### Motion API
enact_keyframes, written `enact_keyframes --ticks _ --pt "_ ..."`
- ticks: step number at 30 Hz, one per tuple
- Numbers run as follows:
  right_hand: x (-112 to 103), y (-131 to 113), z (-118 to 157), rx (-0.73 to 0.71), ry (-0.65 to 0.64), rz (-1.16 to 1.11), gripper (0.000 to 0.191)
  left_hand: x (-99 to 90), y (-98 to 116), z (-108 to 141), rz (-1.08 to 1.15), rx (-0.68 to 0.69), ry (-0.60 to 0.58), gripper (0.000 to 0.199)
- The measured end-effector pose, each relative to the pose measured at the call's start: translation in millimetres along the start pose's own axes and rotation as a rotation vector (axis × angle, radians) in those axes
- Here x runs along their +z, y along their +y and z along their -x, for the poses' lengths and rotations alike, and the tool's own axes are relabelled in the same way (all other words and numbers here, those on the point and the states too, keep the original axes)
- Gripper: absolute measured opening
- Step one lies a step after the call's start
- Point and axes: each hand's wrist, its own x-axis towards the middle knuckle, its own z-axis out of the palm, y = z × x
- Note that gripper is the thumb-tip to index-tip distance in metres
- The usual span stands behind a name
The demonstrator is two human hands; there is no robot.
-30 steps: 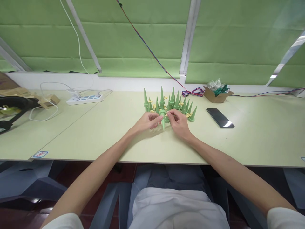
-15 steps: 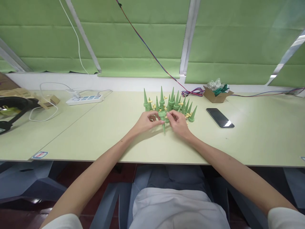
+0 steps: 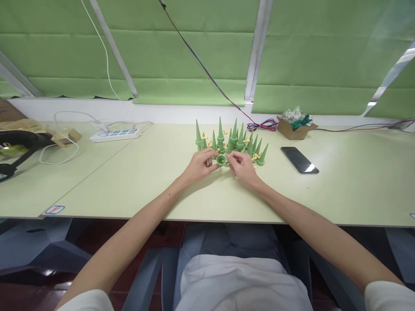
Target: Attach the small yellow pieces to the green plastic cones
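Note:
Between thumb and fingers, my left hand point(image 3: 201, 166) holds a green cone-shaped piece point(image 3: 221, 160), its round open end turned toward the camera. My right hand point(image 3: 243, 167) is at the right side of that rim with thumb and forefinger pinched together; whatever is between them is too small to make out. Just behind both hands stand several green spikes point(image 3: 198, 131) with pointed tips up, and small yellow parts point(image 3: 257, 156) lie or stick among them.
A black phone point(image 3: 300, 160) lies on the table point(image 3: 350, 181) to the right. Behind it are a small cardboard box point(image 3: 294, 131) with plastic wrap and a coiled cable point(image 3: 263, 125). At the left are a white power strip point(image 3: 116, 135) and a black strapped object point(image 3: 26, 142).
The green piece in my left hand has tipped from pointing down toward me to showing its open end to the camera. My right hand has barely moved.

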Motion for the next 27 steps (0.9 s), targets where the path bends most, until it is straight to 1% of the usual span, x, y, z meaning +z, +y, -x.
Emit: enact_keyframes --ticks 5,7,9,10,12,15,18,20,23,27 --pt "1.2 4.7 -0.3 -0.035 0.039 -0.027 0.037 1.2 -2.7 -1.2 -0.043 -0.013 0.015 0.018" --pt "0.8 6.2 -0.2 -0.063 0.064 -0.024 0.039 1.1 -2.5 -1.5 -0.041 -0.048 0.03 0.02" --pt "0.1 7.0 -0.1 -0.096 0.086 -0.007 0.039 0.3 -0.9 -1.9 0.013 -0.115 0.025 0.022" --pt "-0.3 7.1 0.0 -0.112 0.096 0.005 0.039 -0.4 0.3 -2.1 0.062 -0.165 0.005 0.024" --pt "-0.8 6.5 0.5 -0.142 0.114 0.032 0.037 -1.8 2.6 -3.0 0.2 -0.284 -0.068 0.035" --pt "-0.8 4.7 2.0 -0.181 0.11 0.083 0.034 -2.9 4.7 -4.7 0.489 -0.465 -0.207 0.053" --pt "-0.2 3.4 3.9 -0.201 0.074 0.128 0.032 -2.9 5.4 -5.6 0.72 -0.563 -0.285 0.055" --pt "0.0 3.2 4.8 -0.208 0.048 0.139 0.03 -3.2 6.1 -5.6 0.78 -0.572 -0.303 0.051" --pt "-0.1 3.0 5.4 -0.219 0.029 0.144 0.029 -4.9 7.4 -5.1 0.813 -0.531 -0.316 0.045" --pt "-0.1 1.6 5.6 -0.205 0.017 0.168 0.029 -7.7 6.0 -4.1 0.747 -0.456 -0.313 0.043"
